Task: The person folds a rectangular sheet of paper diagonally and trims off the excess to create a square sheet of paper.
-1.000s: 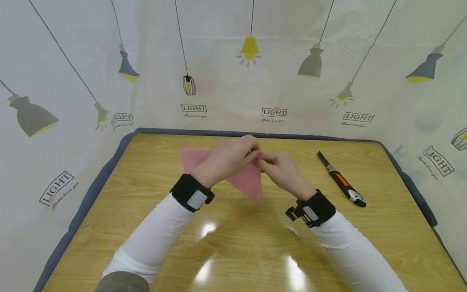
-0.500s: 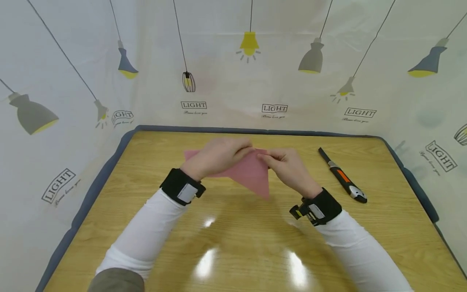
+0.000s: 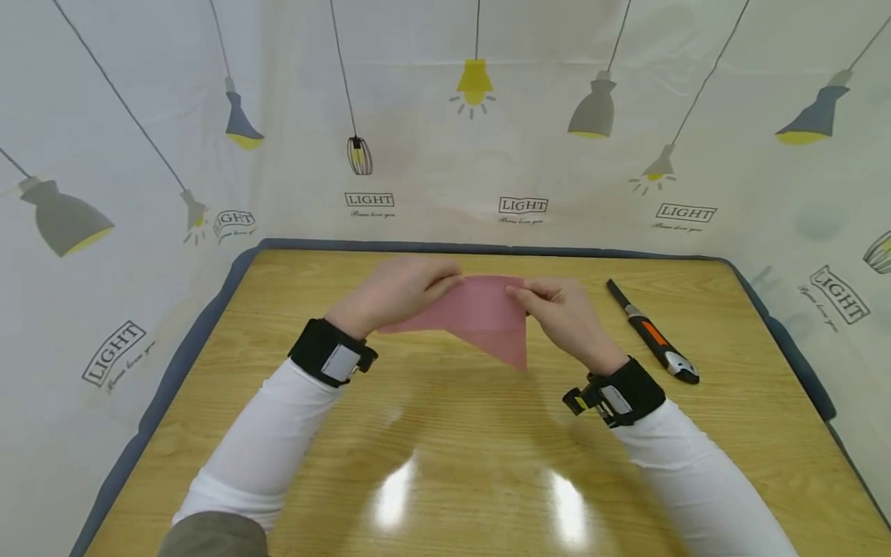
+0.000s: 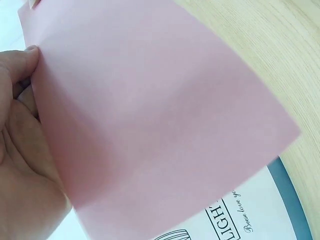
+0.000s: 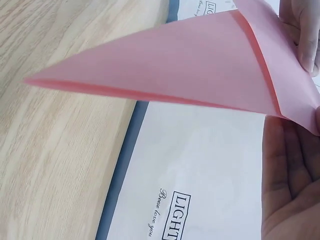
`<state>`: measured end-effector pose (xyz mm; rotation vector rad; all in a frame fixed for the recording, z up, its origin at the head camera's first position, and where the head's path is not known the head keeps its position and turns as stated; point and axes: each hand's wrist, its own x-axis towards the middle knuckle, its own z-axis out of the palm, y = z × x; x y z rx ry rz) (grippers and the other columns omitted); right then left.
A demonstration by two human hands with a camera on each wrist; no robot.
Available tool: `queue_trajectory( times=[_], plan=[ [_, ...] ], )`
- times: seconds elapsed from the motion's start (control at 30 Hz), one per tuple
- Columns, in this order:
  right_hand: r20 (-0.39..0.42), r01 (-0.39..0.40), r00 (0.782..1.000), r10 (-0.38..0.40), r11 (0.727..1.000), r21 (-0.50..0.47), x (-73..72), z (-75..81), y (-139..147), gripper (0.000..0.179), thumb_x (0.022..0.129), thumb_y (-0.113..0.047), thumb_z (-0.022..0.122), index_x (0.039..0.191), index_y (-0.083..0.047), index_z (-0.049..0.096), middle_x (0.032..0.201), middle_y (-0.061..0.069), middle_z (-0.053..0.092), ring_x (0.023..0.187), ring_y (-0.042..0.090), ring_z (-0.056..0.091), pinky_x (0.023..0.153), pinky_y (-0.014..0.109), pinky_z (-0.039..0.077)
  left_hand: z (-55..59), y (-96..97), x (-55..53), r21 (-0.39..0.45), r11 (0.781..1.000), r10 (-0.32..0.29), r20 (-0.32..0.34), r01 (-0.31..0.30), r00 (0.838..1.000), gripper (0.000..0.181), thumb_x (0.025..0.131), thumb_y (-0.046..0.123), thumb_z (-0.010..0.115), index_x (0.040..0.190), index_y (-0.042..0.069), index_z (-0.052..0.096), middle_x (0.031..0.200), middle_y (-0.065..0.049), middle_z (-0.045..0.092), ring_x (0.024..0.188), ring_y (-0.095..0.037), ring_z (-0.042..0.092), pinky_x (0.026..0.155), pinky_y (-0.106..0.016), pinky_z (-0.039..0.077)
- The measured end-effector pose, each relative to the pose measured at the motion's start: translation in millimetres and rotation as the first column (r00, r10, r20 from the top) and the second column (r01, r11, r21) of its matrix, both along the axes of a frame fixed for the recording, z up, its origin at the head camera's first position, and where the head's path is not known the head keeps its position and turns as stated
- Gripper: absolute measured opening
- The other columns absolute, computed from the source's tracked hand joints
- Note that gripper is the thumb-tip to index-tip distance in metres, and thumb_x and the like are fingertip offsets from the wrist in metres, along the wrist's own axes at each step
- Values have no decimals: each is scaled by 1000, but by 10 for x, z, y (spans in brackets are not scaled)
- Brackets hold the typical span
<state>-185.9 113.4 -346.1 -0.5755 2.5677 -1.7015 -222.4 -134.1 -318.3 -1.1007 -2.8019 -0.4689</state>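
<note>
A folded sheet of pink paper is held up between both hands over the table. My left hand pinches its top edge near the middle, thumb in front, and covers the paper's left part. At the upper right corner, my right hand pinches the paper between thumb and fingers. A pointed flap hangs down beside that hand. The right wrist view shows the paper in layers, with a crease and a narrow gap along the lower edge. In the left wrist view the paper spreads broad and flat past the thumb.
A utility knife with a black and orange handle lies to the right of my right hand on the wooden table. Behind the table's dark padded edge hangs a white sheet printed with lamps.
The hands have drawn apart, left hand leftward and right hand rightward along the top edge. More of the paper between them shows, and its hanging point has shifted right and up.
</note>
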Motion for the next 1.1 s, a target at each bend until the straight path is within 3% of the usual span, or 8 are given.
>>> queue_trajectory(
  times=[0.23,0.43,0.57,0.9,1.1],
  plan=[
    [-13,15,1000,-16,999,-29,5,1,89,28,91,-28,55,95,-6,71,95,7,68,87,18,61,77,44,49,-2,-93,-22,-6,999,39,4,-39,999,23,96,35,42,84,22,57,71,6,53,62,-10,46,59,-27,41],
    [16,48,999,-47,998,-27,-38,-30,181,30,90,-36,56,98,-11,71,94,4,68,88,16,61,77,39,50,-13,-204,-47,19,996,82,49,-83,995,21,96,36,43,93,25,60,79,10,56,67,-8,50,64,-26,43],
    [29,73,997,-73,997,-26,-138,-139,285,31,88,-42,56,99,-18,71,96,0,68,89,14,61,76,35,50,-14,-298,-56,33,993,109,95,-113,989,22,96,37,42,99,26,61,83,12,57,70,-7,51,66,-26,43],
    [-12,69,997,-70,995,-76,-250,-244,424,30,87,-42,57,94,-17,72,93,2,68,87,16,63,75,39,51,6,-499,-72,137,979,126,165,-149,978,24,95,40,41,93,23,59,73,3,53,59,-13,43,53,-30,36],
    [16,82,997,-81,993,-89,-237,-238,442,32,86,-43,58,96,-16,71,95,3,68,86,18,64,76,40,51,-19,-531,-56,255,942,150,255,-216,955,29,91,48,46,82,25,60,70,3,56,55,-16,40,53,-31,37]
  ],
)
